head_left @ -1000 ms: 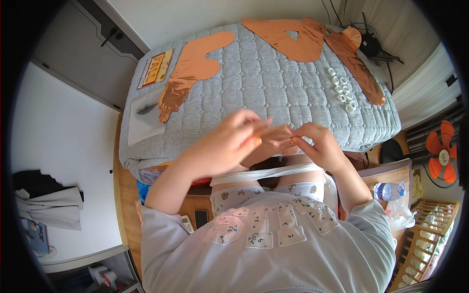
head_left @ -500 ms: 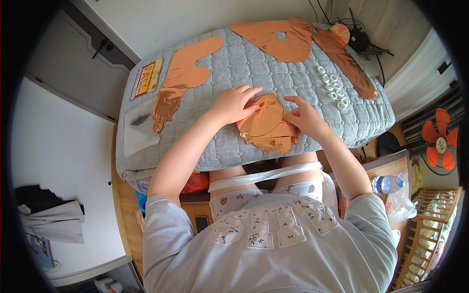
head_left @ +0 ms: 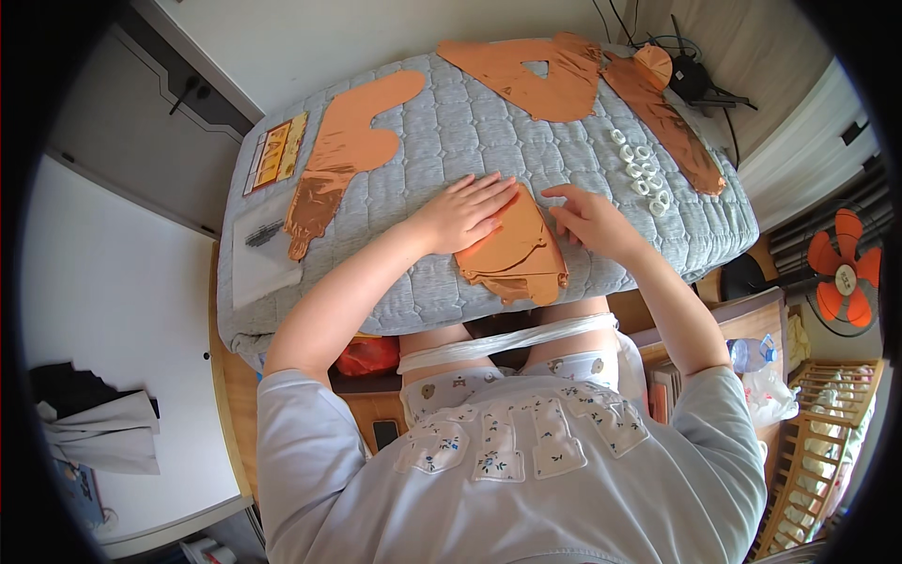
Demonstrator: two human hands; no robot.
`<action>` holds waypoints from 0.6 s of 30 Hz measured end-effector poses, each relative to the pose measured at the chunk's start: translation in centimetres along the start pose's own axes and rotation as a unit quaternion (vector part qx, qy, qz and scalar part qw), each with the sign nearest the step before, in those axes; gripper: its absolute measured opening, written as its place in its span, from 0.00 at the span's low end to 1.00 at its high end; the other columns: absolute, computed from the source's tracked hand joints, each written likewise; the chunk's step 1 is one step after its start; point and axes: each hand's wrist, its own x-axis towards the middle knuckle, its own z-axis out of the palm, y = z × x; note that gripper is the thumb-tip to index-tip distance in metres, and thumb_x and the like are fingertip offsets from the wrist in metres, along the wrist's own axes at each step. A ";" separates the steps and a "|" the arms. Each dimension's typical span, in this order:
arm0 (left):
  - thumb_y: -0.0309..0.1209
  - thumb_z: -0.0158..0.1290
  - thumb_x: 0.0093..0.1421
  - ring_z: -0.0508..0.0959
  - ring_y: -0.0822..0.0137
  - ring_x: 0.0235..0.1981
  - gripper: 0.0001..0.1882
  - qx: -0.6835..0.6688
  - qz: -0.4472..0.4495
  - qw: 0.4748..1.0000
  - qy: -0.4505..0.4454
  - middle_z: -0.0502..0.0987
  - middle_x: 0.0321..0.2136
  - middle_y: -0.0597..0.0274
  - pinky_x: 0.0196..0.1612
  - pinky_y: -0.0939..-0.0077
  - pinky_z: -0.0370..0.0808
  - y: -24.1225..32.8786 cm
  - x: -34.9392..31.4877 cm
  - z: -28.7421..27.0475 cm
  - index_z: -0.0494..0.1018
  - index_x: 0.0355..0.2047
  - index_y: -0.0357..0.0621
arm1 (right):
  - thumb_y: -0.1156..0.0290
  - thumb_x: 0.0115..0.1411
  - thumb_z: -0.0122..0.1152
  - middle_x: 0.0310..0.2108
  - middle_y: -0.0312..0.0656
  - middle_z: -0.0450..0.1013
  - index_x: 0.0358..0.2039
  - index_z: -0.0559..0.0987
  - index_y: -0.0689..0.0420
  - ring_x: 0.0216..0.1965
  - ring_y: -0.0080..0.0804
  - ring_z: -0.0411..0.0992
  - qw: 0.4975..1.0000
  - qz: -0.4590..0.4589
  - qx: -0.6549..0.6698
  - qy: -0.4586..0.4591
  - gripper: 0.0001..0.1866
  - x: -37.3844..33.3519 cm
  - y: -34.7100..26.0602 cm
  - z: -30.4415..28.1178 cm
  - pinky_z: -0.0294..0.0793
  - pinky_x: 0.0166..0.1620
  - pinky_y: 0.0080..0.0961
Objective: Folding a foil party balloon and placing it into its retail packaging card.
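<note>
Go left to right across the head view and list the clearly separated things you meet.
Light grey cloth → lobed copper foil piece → folded copper foil piece → white rings → clear plastic bottle → orange-bladed fan head.

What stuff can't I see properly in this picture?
All in the head view:
Part of the folded orange foil: covered by the left hand.
One end of the plastic bottle: behind the right arm.
Bottom of the wooden slatted frame: cut off by the picture's edge.

Copper foil (head_left: 519,246) now flatter, left hand (head_left: 464,214) spread over its edge
</note>
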 end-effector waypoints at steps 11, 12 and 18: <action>0.45 0.39 0.76 0.55 0.58 0.77 0.32 0.033 0.014 0.999 0.017 0.57 0.76 0.60 0.76 0.51 0.50 -0.3 0.1 0.4 0.55 0.75 0.46 | 0.76 0.60 0.66 0.44 0.43 0.80 0.47 0.86 0.56 0.43 0.44 0.79 0.928 -0.330 -0.163 0.060 0.13 3.7 1.3 -0.2 0.79 0.47 0.33; 0.45 0.39 0.76 0.55 0.58 0.77 0.32 0.033 0.012 0.999 0.017 0.57 0.76 0.60 0.76 0.51 0.50 -0.4 0.1 0.5 0.55 0.75 0.46 | 0.76 0.60 0.67 0.44 0.42 0.80 0.46 0.86 0.56 0.43 0.44 0.79 0.920 -0.337 -0.189 0.059 0.13 3.9 1.4 -0.3 0.79 0.46 0.34; 0.43 0.39 0.76 0.51 0.59 0.78 0.33 0.028 0.008 0.999 -0.017 0.52 0.77 0.60 0.77 0.52 0.48 -0.1 0.3 0.1 0.51 0.76 0.44 | 0.75 0.58 0.69 0.43 0.40 0.80 0.44 0.87 0.54 0.42 0.44 0.80 0.897 -0.377 -0.224 0.059 0.13 5.1 1.4 -0.5 0.80 0.45 0.35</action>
